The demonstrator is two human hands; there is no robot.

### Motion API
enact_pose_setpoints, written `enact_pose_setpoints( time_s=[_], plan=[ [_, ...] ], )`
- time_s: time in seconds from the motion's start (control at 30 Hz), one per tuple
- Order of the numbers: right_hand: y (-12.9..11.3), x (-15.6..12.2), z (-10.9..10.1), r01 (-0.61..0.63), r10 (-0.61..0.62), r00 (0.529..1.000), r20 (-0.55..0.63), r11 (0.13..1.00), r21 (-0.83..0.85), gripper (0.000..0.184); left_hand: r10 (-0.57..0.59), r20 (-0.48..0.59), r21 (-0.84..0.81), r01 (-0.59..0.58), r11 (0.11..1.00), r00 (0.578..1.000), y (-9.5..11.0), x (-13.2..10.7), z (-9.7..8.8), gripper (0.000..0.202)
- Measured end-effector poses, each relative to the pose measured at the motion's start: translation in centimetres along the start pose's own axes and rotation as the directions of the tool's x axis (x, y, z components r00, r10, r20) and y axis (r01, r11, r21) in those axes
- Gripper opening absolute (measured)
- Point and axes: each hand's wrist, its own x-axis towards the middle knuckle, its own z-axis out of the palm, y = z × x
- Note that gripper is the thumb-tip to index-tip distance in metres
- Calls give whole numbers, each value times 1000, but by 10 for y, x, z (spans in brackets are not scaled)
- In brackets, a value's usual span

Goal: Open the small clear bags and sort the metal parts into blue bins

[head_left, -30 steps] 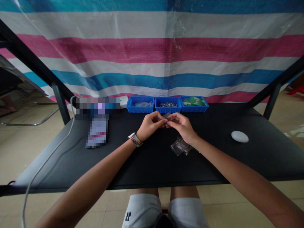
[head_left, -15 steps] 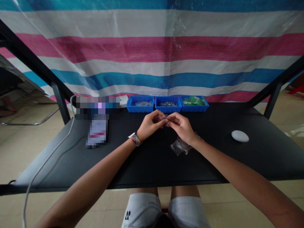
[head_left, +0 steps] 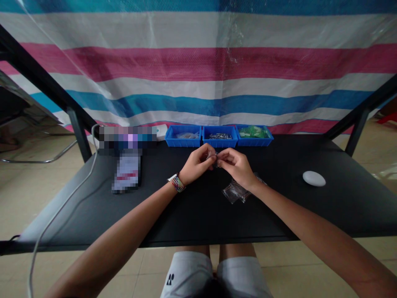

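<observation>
Clear packet [head_left: 216, 162] mostly hidden between two pinching hands

The packet is held above the tabletop [head_left: 192, 219], in front of the middle blue bin [head_left: 220, 143]; only a thin, glinting bit of it shows, and its contents cannot be made out. The left hand [head_left: 197, 164] is closed narrowly on it, thumb against curled fingers, the fingertips partly covered by the thumb. The right hand [head_left: 238, 166] pinches it from the other side, thumb and forefinger close together; its remaining fingers are folded behind and hard to separate.

Just under the right wrist lies a loose pile of clear bags [head_left: 235, 192], partly covered by the forearm, so their number cannot be told; thin brownish lines show within.

Behind the hands, the middle bin holds small metal pieces [head_left: 221, 136], too small to identify. The left blue bin [head_left: 182, 143] contains pale, translucent items that blur together, and the right blue bin [head_left: 257, 143] has green and whitish packets [head_left: 254, 132].

Left of the bins, a white box [head_left: 161, 133] is partly covered by a pixelated patch [head_left: 127, 171], which masks whatever lies there. A pale cable [head_left: 63, 196] runs out of the picture at the bottom. Well to the right rests a white oval object [head_left: 314, 179]. The striped sheet [head_left: 186, 64] behind is cut off at the top, and a red item [head_left: 389, 118] at the right edge is only partly in view
</observation>
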Motion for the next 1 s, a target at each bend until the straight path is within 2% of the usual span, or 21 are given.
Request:
enact_pose_setpoints(
  time_s=[0.27,0.67,0.87,1.0],
  plan=[
    [1,2,2,-56,51,996,69,995,81,26,6,9,-7,-6,1000,1000,1,0,2,28],
    [4,3,-3,-5,5,1000,-12,1000,19,25,-52,25,-59,54,997,998,1,0,-1,29],
    [6,5,-3,-52,52,999,-2,996,78,26,-40,7,-45,40,998,999,-2,1,-1,26],
    [5,6,-4,-38,41,998,-42,997,74,27,-47,7,-39,47,998,999,-3,1,-1,28]
  ],
)
